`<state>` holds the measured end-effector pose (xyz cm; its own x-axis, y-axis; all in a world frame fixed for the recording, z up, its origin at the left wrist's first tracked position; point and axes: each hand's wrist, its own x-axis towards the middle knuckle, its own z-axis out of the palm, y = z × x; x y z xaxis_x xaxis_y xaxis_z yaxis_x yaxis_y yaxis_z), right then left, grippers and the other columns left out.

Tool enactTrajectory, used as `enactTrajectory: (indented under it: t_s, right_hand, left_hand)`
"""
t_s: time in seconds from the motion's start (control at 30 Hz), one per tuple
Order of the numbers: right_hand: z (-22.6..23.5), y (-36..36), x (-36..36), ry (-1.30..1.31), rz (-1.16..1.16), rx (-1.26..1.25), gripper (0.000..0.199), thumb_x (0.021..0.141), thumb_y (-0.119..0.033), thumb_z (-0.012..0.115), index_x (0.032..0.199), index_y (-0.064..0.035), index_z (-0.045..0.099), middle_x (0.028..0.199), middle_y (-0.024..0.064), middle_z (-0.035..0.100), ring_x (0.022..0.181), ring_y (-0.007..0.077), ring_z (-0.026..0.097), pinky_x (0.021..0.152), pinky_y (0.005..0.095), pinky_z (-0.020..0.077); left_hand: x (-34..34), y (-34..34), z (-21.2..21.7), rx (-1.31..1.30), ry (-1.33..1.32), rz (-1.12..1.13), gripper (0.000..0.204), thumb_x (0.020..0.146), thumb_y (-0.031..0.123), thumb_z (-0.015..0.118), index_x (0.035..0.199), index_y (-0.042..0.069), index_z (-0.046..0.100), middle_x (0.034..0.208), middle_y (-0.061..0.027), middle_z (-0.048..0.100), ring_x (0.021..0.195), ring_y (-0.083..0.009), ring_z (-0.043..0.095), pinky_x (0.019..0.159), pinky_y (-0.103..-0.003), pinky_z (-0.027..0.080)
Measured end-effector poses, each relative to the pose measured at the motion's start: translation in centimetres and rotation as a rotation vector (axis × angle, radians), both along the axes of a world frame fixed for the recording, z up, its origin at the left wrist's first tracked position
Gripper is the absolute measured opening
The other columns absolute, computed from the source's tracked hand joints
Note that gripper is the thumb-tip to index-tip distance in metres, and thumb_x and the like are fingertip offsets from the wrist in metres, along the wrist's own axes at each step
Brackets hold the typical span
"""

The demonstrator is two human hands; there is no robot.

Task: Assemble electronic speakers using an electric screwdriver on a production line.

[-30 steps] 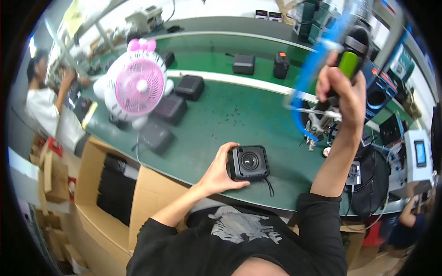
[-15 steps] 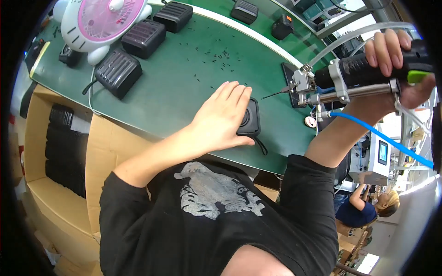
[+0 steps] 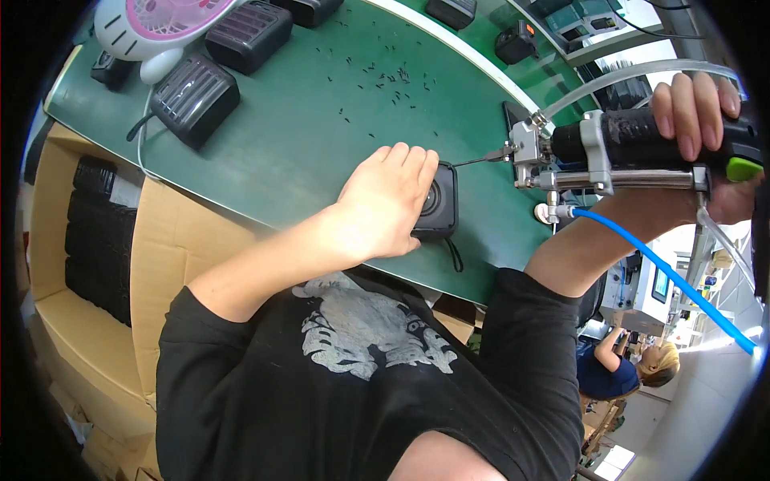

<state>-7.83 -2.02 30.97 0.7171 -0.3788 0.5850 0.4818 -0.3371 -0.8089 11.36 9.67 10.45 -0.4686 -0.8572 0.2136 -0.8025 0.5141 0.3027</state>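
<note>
My left hand (image 3: pixel 389 196) lies over the left part of a small black speaker-like box (image 3: pixel 443 204), gripping it on the bench. The box has a round ringed part and a strap loop at its near edge; its left part is hidden under my fingers. My right hand (image 3: pixel 698 120) is wrapped around a black screwdriver (image 3: pixel 642 138), a powered one with a metal head, a clear hose and a blue hose. Its thin bit points left, and the tip is at the box's far right corner; whether it touches a screw is too small to tell.
Many small dark screws (image 3: pixel 397 78) lie scattered on the green bench (image 3: pixel 297 144). Similar black boxes (image 3: pixel 196 98) and a pink-and-white fan (image 3: pixel 164 32) stand at the far left. An open carton (image 3: pixel 172 248) holds more black boxes. Another person (image 3: pixel 613 369) works at the right.
The screwdriver bit has moved left and onto the box's corner. My left thumb has drawn in toward the box's near edge. The whole view has shifted slightly.
</note>
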Motion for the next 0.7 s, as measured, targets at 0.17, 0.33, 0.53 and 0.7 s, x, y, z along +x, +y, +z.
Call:
enactTrajectory:
  t_s: [0.17, 0.33, 0.53, 0.7]
  right_hand:
    - [-0.1, -0.2, 0.0, 0.072, 0.075, 0.008, 0.056, 0.086, -0.053, 0.058, 0.109, -0.002, 0.051, 0.084, 0.004, 0.053, 0.07, 0.0149, 0.054, 0.071, 0.0321, 0.0399]
    - [-0.4, -0.7, 0.5, 0.151, 0.162, 0.017, 0.056, 0.09, -0.053, 0.053, 0.111, -0.0015, 0.052, 0.086, 0.0045, 0.054, 0.072, 0.0159, 0.055, 0.072, 0.0336, 0.0397]
    - [-1.7, -0.1, 1.3, 0.16, 0.161, 0.041, 0.052, 0.089, -0.051, 0.055, 0.108, -0.0018, 0.053, 0.084, 0.0041, 0.055, 0.07, 0.0152, 0.055, 0.071, 0.0334, 0.0407]
    - [-2.8, 3.1, 3.6, -0.057, -0.131, 0.079, 0.052, 0.087, -0.05, 0.059, 0.106, -0.0015, 0.053, 0.08, 0.0055, 0.056, 0.067, 0.0174, 0.055, 0.067, 0.0355, 0.0411]
  left_hand:
    - [-0.3, 0.1, -0.1, -0.008, 0.027, 0.018, 0.09, 0.062, 0.036, 0.081, 0.13, -0.009, 0.042, 0.107, -0.0136, 0.052, 0.102, -0.0268, 0.051, 0.093, -0.035, 0.043]
    - [0.1, 0.1, -0.1, 0.012, -0.032, 0.019, 0.09, 0.068, 0.043, 0.077, 0.133, -0.009, 0.042, 0.107, -0.0112, 0.052, 0.103, -0.0232, 0.05, 0.092, -0.032, 0.042]
    - [0.0, 0.3, 0.0, -0.049, -0.023, 0.003, 0.087, 0.066, 0.041, 0.079, 0.129, -0.008, 0.045, 0.106, -0.0109, 0.052, 0.103, -0.0231, 0.05, 0.091, -0.032, 0.042]
    - [-0.2, 0.0, -0.4, -0.011, -0.036, 0.03, 0.084, 0.065, 0.04, 0.08, 0.126, -0.007, 0.046, 0.107, -0.0112, 0.053, 0.103, -0.0233, 0.05, 0.091, -0.031, 0.043]
